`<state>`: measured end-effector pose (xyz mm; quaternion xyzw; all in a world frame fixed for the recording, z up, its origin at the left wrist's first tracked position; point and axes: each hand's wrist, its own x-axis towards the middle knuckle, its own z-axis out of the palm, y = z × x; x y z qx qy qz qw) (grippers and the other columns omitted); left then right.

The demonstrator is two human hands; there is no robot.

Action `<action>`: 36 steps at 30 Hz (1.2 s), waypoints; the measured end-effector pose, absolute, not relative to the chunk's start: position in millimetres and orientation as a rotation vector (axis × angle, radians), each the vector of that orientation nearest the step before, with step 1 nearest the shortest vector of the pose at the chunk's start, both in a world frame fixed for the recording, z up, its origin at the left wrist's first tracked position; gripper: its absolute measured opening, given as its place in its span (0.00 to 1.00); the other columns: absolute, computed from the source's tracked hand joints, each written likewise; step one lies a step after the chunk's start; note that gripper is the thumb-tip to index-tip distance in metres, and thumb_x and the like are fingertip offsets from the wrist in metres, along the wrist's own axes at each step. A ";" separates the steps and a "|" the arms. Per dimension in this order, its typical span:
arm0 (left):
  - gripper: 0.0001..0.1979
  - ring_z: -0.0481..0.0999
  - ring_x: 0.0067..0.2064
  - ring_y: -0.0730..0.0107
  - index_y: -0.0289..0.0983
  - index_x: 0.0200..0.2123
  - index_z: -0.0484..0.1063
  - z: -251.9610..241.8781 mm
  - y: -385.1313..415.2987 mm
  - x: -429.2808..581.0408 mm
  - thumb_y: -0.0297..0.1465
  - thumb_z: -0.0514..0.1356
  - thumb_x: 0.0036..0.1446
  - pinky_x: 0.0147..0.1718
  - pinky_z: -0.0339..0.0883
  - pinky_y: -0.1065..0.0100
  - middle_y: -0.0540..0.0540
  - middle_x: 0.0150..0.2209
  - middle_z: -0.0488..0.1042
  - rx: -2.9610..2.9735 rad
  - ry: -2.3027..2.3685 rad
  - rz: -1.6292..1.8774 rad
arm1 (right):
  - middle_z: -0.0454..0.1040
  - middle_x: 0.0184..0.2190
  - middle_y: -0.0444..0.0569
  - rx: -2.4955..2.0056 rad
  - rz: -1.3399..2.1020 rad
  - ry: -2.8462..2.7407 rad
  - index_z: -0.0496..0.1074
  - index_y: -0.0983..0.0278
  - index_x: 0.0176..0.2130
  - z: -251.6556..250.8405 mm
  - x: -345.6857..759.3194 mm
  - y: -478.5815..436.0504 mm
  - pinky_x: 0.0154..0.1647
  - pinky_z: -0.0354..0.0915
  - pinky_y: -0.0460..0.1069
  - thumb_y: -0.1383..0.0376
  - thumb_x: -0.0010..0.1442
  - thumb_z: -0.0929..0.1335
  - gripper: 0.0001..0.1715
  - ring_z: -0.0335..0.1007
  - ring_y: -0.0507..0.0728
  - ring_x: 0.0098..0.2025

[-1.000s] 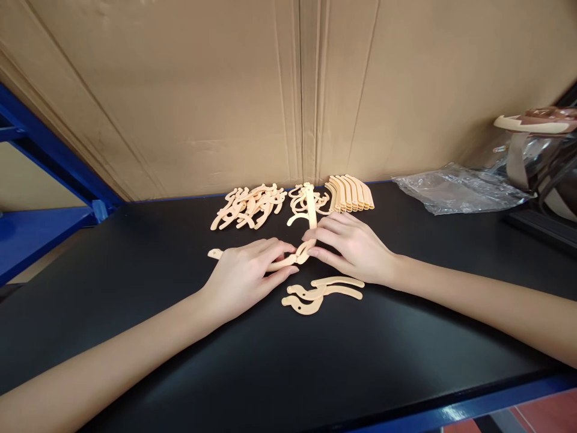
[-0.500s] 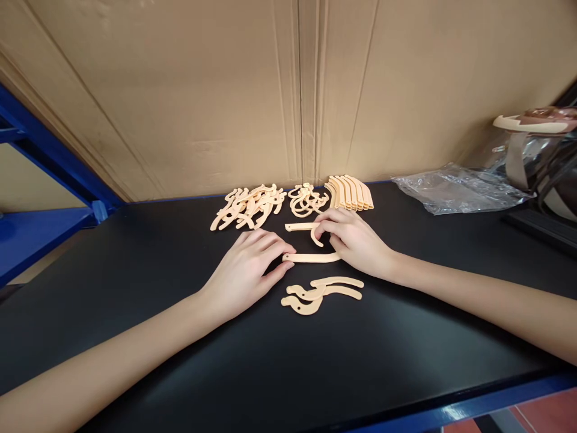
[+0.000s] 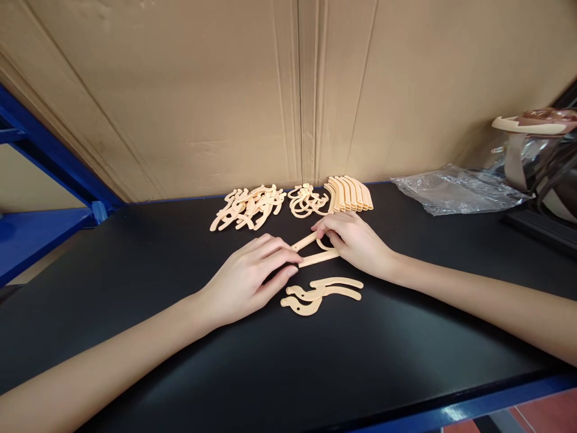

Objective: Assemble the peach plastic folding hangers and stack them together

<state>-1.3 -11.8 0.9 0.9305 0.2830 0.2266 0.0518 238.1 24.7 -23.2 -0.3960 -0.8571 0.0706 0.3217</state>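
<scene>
My left hand [image 3: 255, 273] has its thumb and index finger closed at the left end of a pale peach hanger arm [image 3: 319, 258], a flat strip with a rounded end. My right hand [image 3: 354, 237] is closed over that arm's right end and on a second hanger arm [image 3: 305, 242], whose holed left tip lies by my left fingertips. The two strips form a narrow V. A thin curved hook [image 3: 323, 245] shows between them, partly hidden by my right fingers. Closer to me, two wavy hanger pieces [image 3: 304, 308] with holes lie overlapping on the black table [image 3: 252, 373].
Along the back lie a heap of wavy pieces [image 3: 247, 207], a small pile of hooks [image 3: 306, 201] and a row of stacked arms [image 3: 349, 193]. Behind stands a cardboard wall [image 3: 202, 108]. A clear plastic bag [image 3: 460, 189] rests at the back right, beside dark equipment. Blue frame bars [image 3: 108, 174] edge the left.
The upper arm has tilted and moved down, its left tip now against my left fingers. The lower arm has shifted slightly right and tilted. My left hand has moved slightly right.
</scene>
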 end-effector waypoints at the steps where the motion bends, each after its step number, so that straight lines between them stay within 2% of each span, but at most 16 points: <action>1: 0.11 0.71 0.42 0.66 0.39 0.45 0.73 1.3 -12.7 -1.3 0.32 0.52 0.66 0.43 0.66 0.66 0.45 0.41 0.75 2.830 0.803 0.695 | 0.78 0.39 0.48 -1.040 0.171 -2.257 0.69 0.63 0.31 -22.9 238.0 24.5 0.51 0.61 0.55 0.82 0.54 0.58 0.18 0.72 0.57 0.43; 5: 0.09 0.72 0.41 0.67 0.40 0.40 0.75 3.4 -15.2 -0.3 0.36 0.58 0.62 0.41 0.67 0.68 0.46 0.38 0.75 2.807 0.674 0.634 | 0.76 0.39 0.49 -1.017 0.139 -2.267 0.69 0.63 0.31 -20.7 238.4 23.2 0.48 0.62 0.55 0.80 0.55 0.59 0.16 0.70 0.57 0.44; 9: 0.09 0.72 0.40 0.66 0.40 0.35 0.76 4.9 -14.8 1.4 0.37 0.58 0.61 0.40 0.68 0.67 0.46 0.36 0.76 2.788 0.676 0.578 | 0.75 0.40 0.49 -0.936 0.129 -2.249 0.69 0.62 0.33 -16.9 238.1 19.3 0.48 0.61 0.55 0.76 0.59 0.60 0.13 0.69 0.57 0.44; 18: 0.04 0.71 0.35 0.71 0.38 0.30 0.72 4.2 -13.8 2.0 0.30 0.61 0.58 0.35 0.65 0.71 0.49 0.31 0.74 2.561 0.707 0.633 | 0.75 0.40 0.48 -0.823 0.042 -2.316 0.69 0.62 0.35 -14.9 237.1 14.7 0.46 0.60 0.53 0.74 0.62 0.62 0.10 0.67 0.56 0.42; 22: 0.07 0.69 0.28 0.76 0.37 0.28 0.72 8.4 -5.5 -1.4 0.32 0.61 0.58 0.28 0.63 0.73 0.51 0.28 0.73 2.164 0.806 0.741 | 0.76 0.40 0.48 -0.840 0.022 -2.309 0.69 0.62 0.35 -14.6 237.1 14.7 0.47 0.59 0.53 0.74 0.62 0.62 0.10 0.67 0.56 0.43; 27: 0.14 0.66 0.23 0.78 0.36 0.27 0.69 9.5 5.7 -4.5 0.37 0.57 0.62 0.25 0.62 0.72 0.52 0.24 0.71 1.776 0.946 0.788 | 0.75 0.39 0.47 -0.840 0.016 -2.318 0.69 0.61 0.35 -14.1 236.7 14.6 0.46 0.58 0.53 0.74 0.61 0.62 0.10 0.67 0.56 0.41; 33: 0.12 0.59 0.24 0.78 0.36 0.31 0.71 4.8 12.1 -5.1 0.39 0.63 0.56 0.24 0.60 0.74 0.53 0.25 0.62 1.536 0.977 0.938 | 0.75 0.38 0.46 -0.818 0.027 -2.328 0.70 0.62 0.35 -14.6 236.9 14.6 0.46 0.57 0.52 0.76 0.59 0.62 0.12 0.66 0.55 0.41; 36: 0.14 0.58 0.26 0.78 0.35 0.28 0.69 5.3 15.7 -6.8 0.40 0.64 0.56 0.25 0.59 0.75 0.53 0.25 0.60 1.434 0.946 0.974 | 0.75 0.38 0.46 -0.795 0.033 -2.326 0.70 0.62 0.35 -14.7 237.0 14.8 0.47 0.57 0.52 0.77 0.59 0.62 0.12 0.65 0.55 0.41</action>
